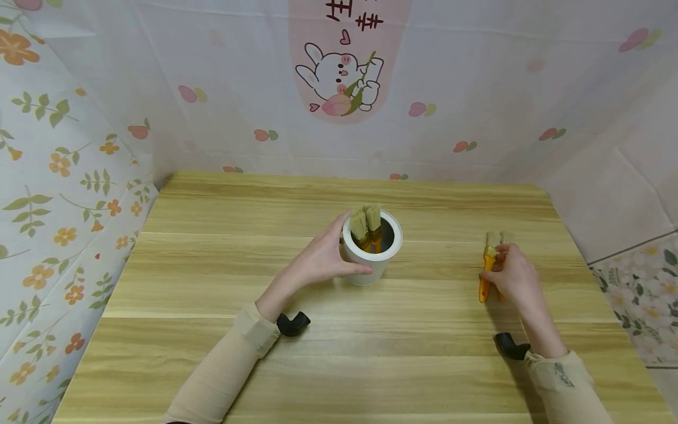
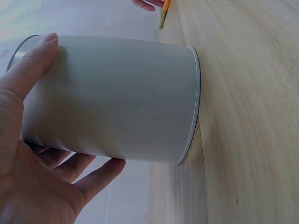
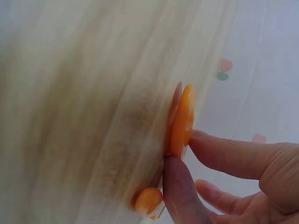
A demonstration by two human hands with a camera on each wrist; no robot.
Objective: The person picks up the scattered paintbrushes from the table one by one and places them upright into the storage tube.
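Note:
My left hand (image 1: 318,256) grips a white round can (image 1: 365,274), its thumb along the near side and its fingers round the other. The can stands upright on the table. Inside it two paintbrushes (image 1: 373,218) stand bristles up, with orange handles partly hidden by the rim. Over to the right, my right hand (image 1: 516,280) pinches the orange handle of a flat paintbrush (image 1: 484,285) between thumb and finger, close to the tabletop. Another brush (image 3: 149,203) lies beside it, mostly covered by the hand in the head view.
Both hands work over a wood-grain table (image 1: 413,341). A printed cloth (image 1: 222,106) with a rabbit picture hangs behind the table's far edge. Flowered cloth (image 1: 58,235) covers the left side. Black curved pieces (image 1: 293,324) stick out at both wrists.

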